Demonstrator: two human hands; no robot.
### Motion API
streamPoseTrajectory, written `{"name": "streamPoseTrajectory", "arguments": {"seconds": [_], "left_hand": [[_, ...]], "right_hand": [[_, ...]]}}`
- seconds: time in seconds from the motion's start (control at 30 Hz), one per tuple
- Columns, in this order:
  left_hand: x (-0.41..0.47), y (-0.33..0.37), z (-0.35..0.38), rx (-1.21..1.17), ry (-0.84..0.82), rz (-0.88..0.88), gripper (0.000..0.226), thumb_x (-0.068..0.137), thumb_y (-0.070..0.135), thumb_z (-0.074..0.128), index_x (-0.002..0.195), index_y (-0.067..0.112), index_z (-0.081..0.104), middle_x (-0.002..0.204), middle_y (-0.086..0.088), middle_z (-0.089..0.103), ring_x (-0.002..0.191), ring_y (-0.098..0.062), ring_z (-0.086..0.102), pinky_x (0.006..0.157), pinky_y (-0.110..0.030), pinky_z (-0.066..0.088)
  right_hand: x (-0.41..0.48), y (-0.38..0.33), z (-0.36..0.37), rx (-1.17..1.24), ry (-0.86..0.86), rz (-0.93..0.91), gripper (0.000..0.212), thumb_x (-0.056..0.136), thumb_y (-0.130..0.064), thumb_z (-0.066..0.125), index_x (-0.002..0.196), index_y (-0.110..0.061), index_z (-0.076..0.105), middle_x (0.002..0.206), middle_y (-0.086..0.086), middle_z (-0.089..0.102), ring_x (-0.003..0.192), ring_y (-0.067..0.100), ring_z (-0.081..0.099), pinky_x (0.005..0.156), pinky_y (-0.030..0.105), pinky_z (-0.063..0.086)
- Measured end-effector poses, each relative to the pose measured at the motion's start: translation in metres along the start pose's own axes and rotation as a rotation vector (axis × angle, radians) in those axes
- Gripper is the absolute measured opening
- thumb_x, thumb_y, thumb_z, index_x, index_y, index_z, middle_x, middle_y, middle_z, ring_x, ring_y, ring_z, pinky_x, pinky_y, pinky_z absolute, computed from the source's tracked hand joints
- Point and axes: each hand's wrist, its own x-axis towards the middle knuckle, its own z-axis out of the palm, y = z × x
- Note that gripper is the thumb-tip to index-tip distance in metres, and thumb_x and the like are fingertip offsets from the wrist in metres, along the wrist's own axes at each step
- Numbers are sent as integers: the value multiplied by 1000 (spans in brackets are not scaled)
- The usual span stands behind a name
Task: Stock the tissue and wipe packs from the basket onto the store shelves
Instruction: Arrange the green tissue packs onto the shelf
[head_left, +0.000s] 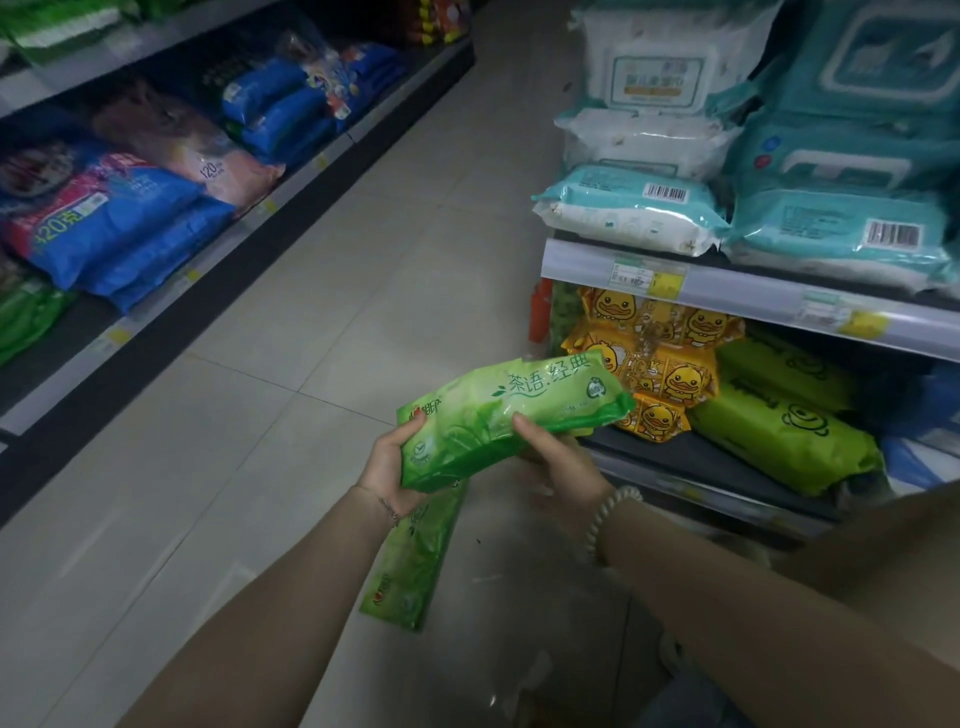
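beside lower shelf edge (696, 486), green pack (511, 423)

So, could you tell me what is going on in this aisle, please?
A person holds a green tissue pack in the air, left grip on its near end, right grip beneath its middle with the thumb on top. It is in front of the right lower shelf, where yellow duck packs and green packs already lie. A second green pack shows below it; whether that one lies on the floor is unclear.
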Motion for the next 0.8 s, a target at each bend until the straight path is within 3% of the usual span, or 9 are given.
{"name": "streamPoseTrajectory", "arguments": {"seconds": [0.07,0.13,0.2,0.3,0.43,0.57,0.67,0.73,0.8], "left_hand": [[-1,-6,-1,9,2,-17,35,91,39,58,113,14,70,109,-16,72,90,-32,70,75,-38,53],[-2,-10,-2,19,-14,-20,38,91,39,57,116,13,69,110,-16,71,89,-32,70,71,-36,55],[-3,-14,-3,30,-27,-13,40,87,37,59,117,12,68,110,-17,71,90,-33,70,74,-37,56],[-2,-21,-8,68,-63,-18,49,83,32,64,126,8,64,123,-22,65,108,-38,64,95,-47,51],[2,-28,-17,148,-74,-64,62,75,34,71,132,11,60,129,-21,62,114,-39,62,99,-52,49],[3,-37,-27,257,-10,-97,62,72,49,76,128,26,61,125,-12,66,114,-35,63,104,-59,42],[0,-44,-37,320,118,-113,40,84,59,59,108,28,67,105,-8,66,93,-28,65,89,-40,50],[2,-53,-46,423,171,-128,42,85,64,55,100,26,68,95,-6,65,83,-23,62,69,-30,44],[7,-64,-54,423,208,-166,55,85,70,49,104,21,65,96,-7,65,83,-24,60,64,-28,39]], "right_hand": [[-1,-1,8,137,23,9,125,41,-65,88,146,-29,31,131,0,59,104,22,66,86,44,52],[2,3,14,208,65,0,94,62,-47,85,139,-30,36,125,-1,60,99,21,65,93,47,49],[7,7,19,278,110,23,81,64,-38,86,131,-32,41,121,0,61,101,25,65,96,53,48],[12,9,23,325,145,34,75,62,-28,90,126,-28,53,119,2,66,104,30,65,84,53,55],[15,9,21,233,221,12,56,71,-8,84,120,-13,57,110,11,68,97,36,66,57,36,54],[26,16,14,219,239,-5,52,69,-5,85,114,-13,61,110,14,69,100,40,65,60,42,56],[30,24,11,191,244,-37,56,67,-5,85,116,-17,60,112,10,69,102,36,65,77,57,56],[30,29,11,97,265,-88,56,69,-3,84,116,-16,57,112,5,67,105,32,63,84,57,55],[31,35,12,-17,297,-152,52,71,-5,83,107,-23,51,109,1,62,111,32,60,90,56,52]]}}
